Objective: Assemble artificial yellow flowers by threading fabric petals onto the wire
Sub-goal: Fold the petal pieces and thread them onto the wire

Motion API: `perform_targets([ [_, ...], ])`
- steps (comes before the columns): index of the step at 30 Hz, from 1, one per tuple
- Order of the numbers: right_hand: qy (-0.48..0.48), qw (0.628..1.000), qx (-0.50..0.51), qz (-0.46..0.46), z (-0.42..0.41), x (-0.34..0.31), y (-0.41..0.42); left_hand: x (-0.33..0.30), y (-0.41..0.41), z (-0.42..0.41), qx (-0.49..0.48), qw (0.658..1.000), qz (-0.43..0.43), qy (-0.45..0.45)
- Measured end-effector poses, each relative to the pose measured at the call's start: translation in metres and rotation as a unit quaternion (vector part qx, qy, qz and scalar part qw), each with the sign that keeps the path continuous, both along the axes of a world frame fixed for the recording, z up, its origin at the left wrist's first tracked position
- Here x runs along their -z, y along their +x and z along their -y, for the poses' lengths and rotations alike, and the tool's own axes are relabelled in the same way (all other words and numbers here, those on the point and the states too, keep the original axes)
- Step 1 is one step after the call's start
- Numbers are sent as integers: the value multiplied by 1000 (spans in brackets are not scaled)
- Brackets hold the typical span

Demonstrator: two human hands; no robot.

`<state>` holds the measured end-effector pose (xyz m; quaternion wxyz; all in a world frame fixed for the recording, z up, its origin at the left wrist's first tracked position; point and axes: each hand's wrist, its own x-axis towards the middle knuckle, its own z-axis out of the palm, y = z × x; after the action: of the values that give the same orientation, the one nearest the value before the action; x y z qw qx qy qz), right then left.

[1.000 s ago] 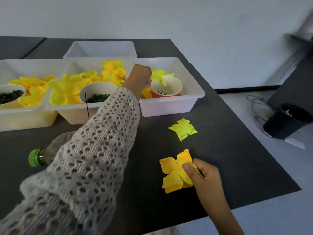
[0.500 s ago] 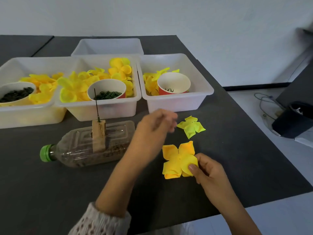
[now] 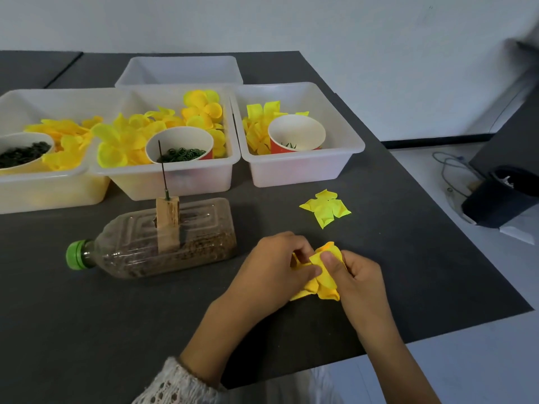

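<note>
The dark tabletop carries the whole work area. Along its far side stand white bins; the three nearer ones hold loose yellow petals, each with a paper cup inside, and the one behind shows no contents.

In front of the bins a clear plastic bottle with a green cap lies on its side, cap to the left. A small wooden block is fixed to it, and the wire rises from the block. The wire's long axis is close to vertical, with its free tip uppermost and bare; no petal sits on it yet.

A flat yellow-green petal piece lies alone on the tabletop, beyond the hands and to the right of the bottle.

The orange-yellow fabric petal is held near the front edge, crumpled between both hands. The left hand pinches its left side with thumb and fingertips. The right hand grips its right side, thumb pressed on top.

Key relation: the wire stands to the left of and beyond the held petal, with the left hand nearer to it. Threading probably requires carrying the petal up and left, placing its centre above the tip, then pushing down along the wire's axis.
</note>
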<state>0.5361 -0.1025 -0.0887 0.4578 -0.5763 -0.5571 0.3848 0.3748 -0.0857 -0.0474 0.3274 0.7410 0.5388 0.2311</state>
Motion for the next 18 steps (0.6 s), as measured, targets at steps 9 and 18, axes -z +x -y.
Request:
perform_targets([
  [9,60,998,-7,13,8,4,-3,3,1,-21,-91,981,161,-62],
  [18,62,997,-7,38,10,3,-3,-4,4,-45,-110,957,231,-140],
])
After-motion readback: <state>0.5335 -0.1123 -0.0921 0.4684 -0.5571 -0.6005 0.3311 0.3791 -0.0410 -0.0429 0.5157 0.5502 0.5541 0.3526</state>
